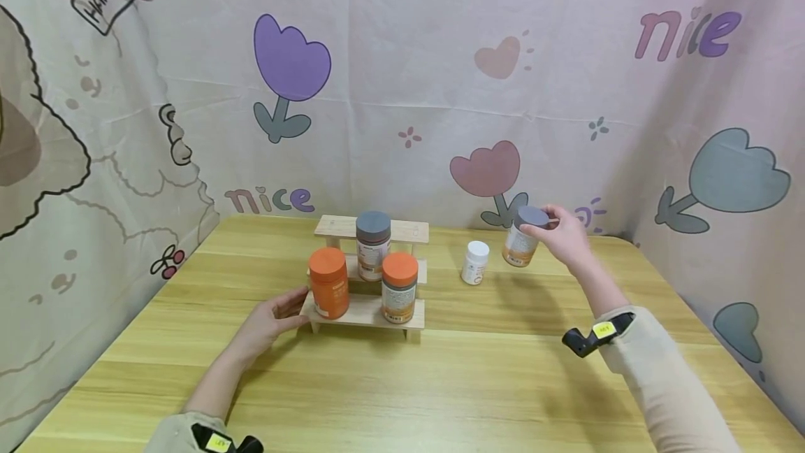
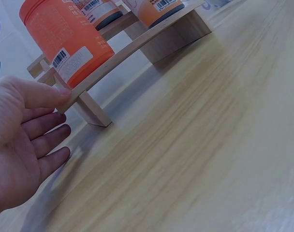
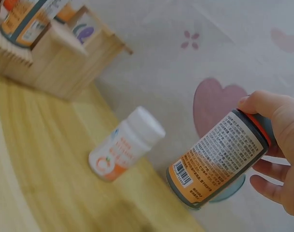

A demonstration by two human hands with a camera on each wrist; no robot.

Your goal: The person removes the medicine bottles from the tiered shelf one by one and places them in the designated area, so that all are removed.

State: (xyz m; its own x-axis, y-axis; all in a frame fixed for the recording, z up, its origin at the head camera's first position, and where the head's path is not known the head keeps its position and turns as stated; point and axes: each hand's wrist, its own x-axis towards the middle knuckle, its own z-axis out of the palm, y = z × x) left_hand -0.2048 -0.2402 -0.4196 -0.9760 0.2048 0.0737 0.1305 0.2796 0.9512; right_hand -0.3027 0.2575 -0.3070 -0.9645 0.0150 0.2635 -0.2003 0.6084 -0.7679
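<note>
grey-capped bottle (image 1: 520,246) in right hand (image 1: 564,238) — left hand (image 1: 267,324) holding stand (image 1: 365,311)

Table (image 1: 440,390) is surfaced in yellowish wood grain | pale cloth (image 1: 402,33) is hung behind and along both sides, creased | purple tulip (image 1: 292,65), pink tulip (image 1: 486,170) and blue-grey tulip (image 1: 738,170) are printed on it | "nice" lettering (image 1: 714,36) is repeated at upper right and lower left | cherries (image 1: 168,272) are drawn at the left

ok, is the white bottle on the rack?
No, the white bottle stands on the table, apart from the wooden rack.
</note>
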